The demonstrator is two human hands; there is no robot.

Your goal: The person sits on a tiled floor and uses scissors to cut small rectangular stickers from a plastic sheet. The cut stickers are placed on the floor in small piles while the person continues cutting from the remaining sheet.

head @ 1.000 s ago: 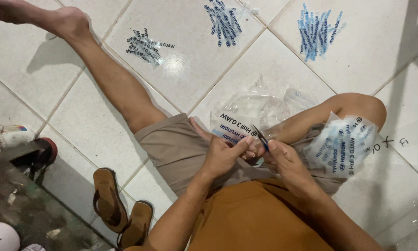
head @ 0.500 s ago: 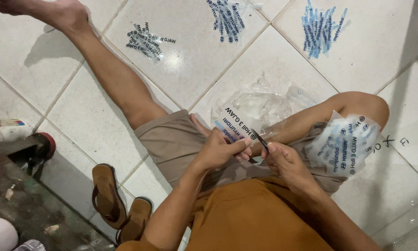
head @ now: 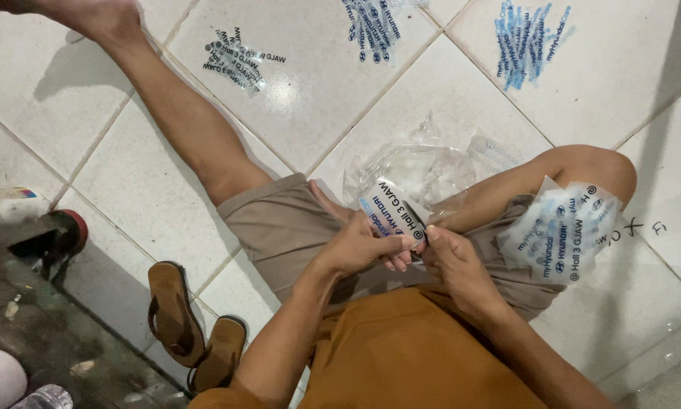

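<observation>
Both hands unmoved since 0.5 s ago: left hand [head: 359, 248] and right hand [head: 452, 261] pinching small printed sticker [head: 390, 206] over lap.

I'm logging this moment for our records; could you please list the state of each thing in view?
left hand: pinching a printed strip
right hand: pinching the same strip
printed strip: held up between both hands
stack of strips: resting on the right thigh
clear plastic bag: crumpled on the floor
sandals: off, lying side by side
three strip piles: apart on the tiles

Single head view; looks steeply down, near the lap [head: 401, 318].
</observation>
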